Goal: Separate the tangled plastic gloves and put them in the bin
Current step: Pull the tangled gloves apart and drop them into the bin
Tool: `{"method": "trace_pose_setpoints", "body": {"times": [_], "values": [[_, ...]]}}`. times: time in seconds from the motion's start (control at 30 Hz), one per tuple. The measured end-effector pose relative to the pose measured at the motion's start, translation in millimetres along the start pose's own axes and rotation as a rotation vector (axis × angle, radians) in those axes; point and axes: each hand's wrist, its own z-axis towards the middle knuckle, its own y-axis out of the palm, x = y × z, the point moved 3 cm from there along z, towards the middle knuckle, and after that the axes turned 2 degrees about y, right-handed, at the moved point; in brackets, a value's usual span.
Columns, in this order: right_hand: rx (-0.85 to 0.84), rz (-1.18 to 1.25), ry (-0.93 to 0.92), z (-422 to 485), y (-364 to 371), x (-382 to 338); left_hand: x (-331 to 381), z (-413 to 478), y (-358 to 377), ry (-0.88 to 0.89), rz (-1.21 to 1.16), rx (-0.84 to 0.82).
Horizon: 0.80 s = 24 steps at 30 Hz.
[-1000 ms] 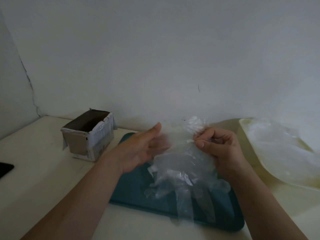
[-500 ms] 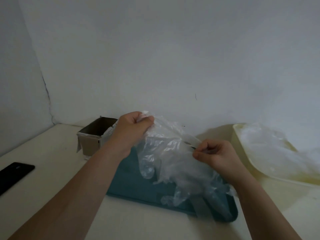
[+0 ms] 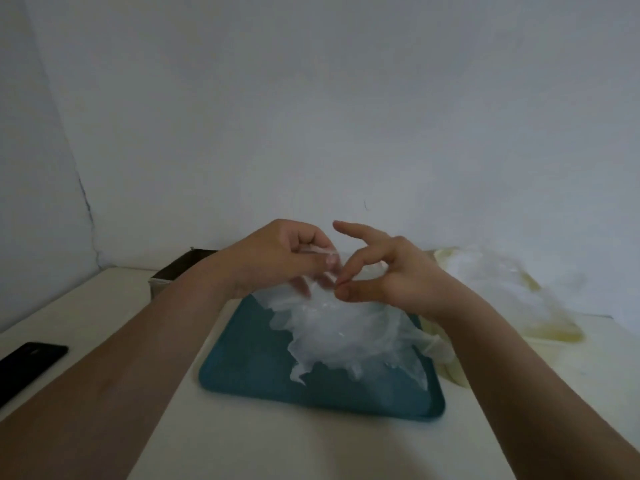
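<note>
**Both hands up in the glove tangle, over the teal tray**

Standing right by the table here. The tangled plastic gloves are one crumpled wad of thin, see-through, milky film. It's held up at the top and hangs down so the lower part spreads over the back half of a teal tray. The edges are ragged, with a few pointy flaps sticking out at the bottom that look like glove fingers. A bit of film also trails off the tray's right edge. I honestly can't count how many gloves are in there, it all blurs into one lump.

The left hand is curled into a loose fist, and its thumb and fingertips nip a thin strip of film at the top of the wad. The right hand is just beside it, nearly touching. Its thumb and one finger meet in a little ring on the film, pinching it as far as I can tell, while the index finger pokes straight out above.

Off to the right is a cream bin with more clear plastic lying in it. Behind the left wrist there's an open cardboard box, and a black phone lies flat at the far left of the table. A plain pale wall stands behind it all.
</note>
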Motion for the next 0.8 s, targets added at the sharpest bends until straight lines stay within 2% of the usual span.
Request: {"method": "trace_pose_setpoints", "body": {"times": [0.07, 0.13, 0.23, 0.3, 0.37, 0.57, 0.7, 0.8], "values": [[-0.03, 0.179, 0.049, 6, 0, 3, 9, 2, 2, 0.041, 0.001, -0.008], [-0.002, 0.261, 0.092, 8, -6, 8, 9, 4, -2, 0.032, -0.069, 0.031], [0.089, 0.275, 0.147, 5, -14, 16, -9, 3, -11, -0.067, -0.365, 0.113], [0.163, 0.364, 0.178, 3, -21, 25, -26, 2, -5, -0.128, -0.636, 0.093], [0.206, 0.484, 0.209, 2, -27, 34, -41, 4, 11, -0.165, -0.785, 0.056], [0.263, 0.497, 0.206, -11, -61, 46, -32, 28, 53, -0.202, -0.79, 0.126], [0.355, 0.397, 0.212, -24, -93, 57, -7, 49, 82, -0.21, -0.753, 0.079], [0.406, 0.36, 0.262, -29, -101, 65, 4, 57, 102, -0.207, -0.625, 0.032]]}}
